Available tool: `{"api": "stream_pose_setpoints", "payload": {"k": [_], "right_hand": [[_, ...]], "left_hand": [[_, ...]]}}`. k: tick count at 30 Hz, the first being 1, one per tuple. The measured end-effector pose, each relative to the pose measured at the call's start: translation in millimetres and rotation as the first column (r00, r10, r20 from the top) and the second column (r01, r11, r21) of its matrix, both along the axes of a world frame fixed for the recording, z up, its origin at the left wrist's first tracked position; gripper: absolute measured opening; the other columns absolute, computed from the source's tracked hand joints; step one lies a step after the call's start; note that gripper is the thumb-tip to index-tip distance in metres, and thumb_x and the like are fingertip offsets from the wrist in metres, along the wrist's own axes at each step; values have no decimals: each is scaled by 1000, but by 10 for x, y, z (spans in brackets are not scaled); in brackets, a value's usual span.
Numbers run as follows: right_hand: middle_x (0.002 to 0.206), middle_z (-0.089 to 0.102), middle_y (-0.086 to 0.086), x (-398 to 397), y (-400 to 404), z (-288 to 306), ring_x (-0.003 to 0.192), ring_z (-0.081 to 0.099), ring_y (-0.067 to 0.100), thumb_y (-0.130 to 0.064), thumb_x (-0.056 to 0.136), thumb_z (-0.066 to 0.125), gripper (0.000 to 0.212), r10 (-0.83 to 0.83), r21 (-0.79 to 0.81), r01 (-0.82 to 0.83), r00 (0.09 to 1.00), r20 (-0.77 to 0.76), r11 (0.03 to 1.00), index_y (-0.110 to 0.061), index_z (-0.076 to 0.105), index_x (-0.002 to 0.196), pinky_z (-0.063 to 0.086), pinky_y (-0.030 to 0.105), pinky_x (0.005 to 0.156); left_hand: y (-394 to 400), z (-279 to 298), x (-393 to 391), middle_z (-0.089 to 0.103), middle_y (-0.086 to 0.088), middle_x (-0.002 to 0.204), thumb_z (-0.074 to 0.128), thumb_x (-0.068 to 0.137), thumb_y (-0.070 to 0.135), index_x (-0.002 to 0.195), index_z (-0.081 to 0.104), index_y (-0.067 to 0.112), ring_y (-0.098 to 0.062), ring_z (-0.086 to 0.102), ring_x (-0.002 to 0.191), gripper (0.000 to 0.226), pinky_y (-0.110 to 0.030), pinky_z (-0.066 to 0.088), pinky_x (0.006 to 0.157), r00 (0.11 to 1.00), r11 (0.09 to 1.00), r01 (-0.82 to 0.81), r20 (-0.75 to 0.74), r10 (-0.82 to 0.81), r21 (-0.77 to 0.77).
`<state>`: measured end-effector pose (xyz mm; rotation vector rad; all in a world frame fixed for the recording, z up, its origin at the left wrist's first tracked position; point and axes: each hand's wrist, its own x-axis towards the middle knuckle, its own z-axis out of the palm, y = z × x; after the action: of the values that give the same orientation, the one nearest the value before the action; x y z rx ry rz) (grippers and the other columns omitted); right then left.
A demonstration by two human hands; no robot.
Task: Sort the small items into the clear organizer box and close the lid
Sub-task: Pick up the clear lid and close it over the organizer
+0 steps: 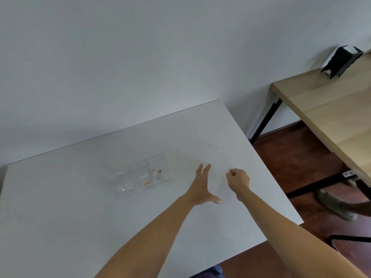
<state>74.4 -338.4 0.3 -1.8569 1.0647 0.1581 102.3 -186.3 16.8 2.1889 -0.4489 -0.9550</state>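
The clear organizer box (149, 173) lies open on the white table (80, 207), left of my hands. Its compartments hold a few small items: orange bits (146, 183), clear round pieces (124, 187) and a labelled packet (157, 171). To its right a barely visible clear lid (188, 159) lies flat on the table. My left hand (201, 187) rests on it, fingers spread and thumb out. My right hand (239, 180) has its fingertips pinched together at the lid's right edge.
The table's right edge (267, 167) runs close beside my right hand, with dark wooden floor (297, 157) beyond. A wooden desk (325, 109) on black legs stands at the right, with a black object (341, 61) on it. A shoe (335, 205) is on the floor.
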Motion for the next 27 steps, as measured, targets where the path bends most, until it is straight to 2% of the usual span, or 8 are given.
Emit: {"api": "stream_pose_setpoints", "payload": {"k": [1,5,9,13,16,20,24,27], "right_hand": [[79,57,8,-1,-7,16,67,54,22,-6,89,49,20,-5,34,5,1000,9,999,-14,62,76,46,32,64],[88,68,14,3,11,109,72,66,23,4,86,56,18,-31,194,26,999,25,981,0,69,99,60,37,80],[78,58,18,34,122,213,65,57,23,8,85,59,22,9,283,-22,999,46,959,23,59,100,54,30,66],[88,56,10,85,196,347,76,48,21,1,88,59,19,-26,399,10,999,37,917,5,63,106,43,33,70],[85,58,16,105,234,461,70,54,24,6,87,59,23,-51,537,-3,995,85,843,8,57,110,47,30,65],[92,66,24,145,327,616,75,65,29,4,85,65,39,-103,636,-64,969,223,769,1,44,117,56,31,69],[110,67,23,237,399,706,88,68,30,-18,88,67,44,-60,648,-153,954,294,746,-1,48,124,56,34,74],[133,55,17,312,450,701,111,57,29,-33,91,61,53,45,505,-207,948,315,838,-11,43,136,51,41,93]], "left_hand": [[28,24,-7,-22,0,159,91,54,31,149,-5,35,-33,15,147,135,-50,32,116,998,998,47,46,-48,32],[153,124,-37,-28,-17,155,90,58,28,150,-13,27,-45,10,144,138,-55,30,114,938,972,164,279,-207,171],[255,232,-82,-24,-25,154,89,62,26,151,-6,12,-46,9,144,130,-51,31,116,865,947,192,410,-288,260],[362,316,-43,-20,-22,156,83,69,11,148,11,3,-42,22,142,106,-42,39,112,869,962,147,436,-236,229],[485,316,4,-19,-22,156,73,76,4,148,11,4,-40,20,144,95,-38,45,106,883,973,147,419,-210,177],[654,341,9,-16,-18,159,58,93,26,148,18,8,-36,19,146,71,-42,36,114,877,984,107,453,-161,143],[771,408,-23,4,-9,163,46,98,37,141,40,16,-28,9,150,49,-44,23,121,863,999,10,505,-30,43],[859,540,-3,41,-4,150,49,98,35,131,55,16,-19,38,140,39,-28,34,114,899,983,-80,414,142,-164]]}}
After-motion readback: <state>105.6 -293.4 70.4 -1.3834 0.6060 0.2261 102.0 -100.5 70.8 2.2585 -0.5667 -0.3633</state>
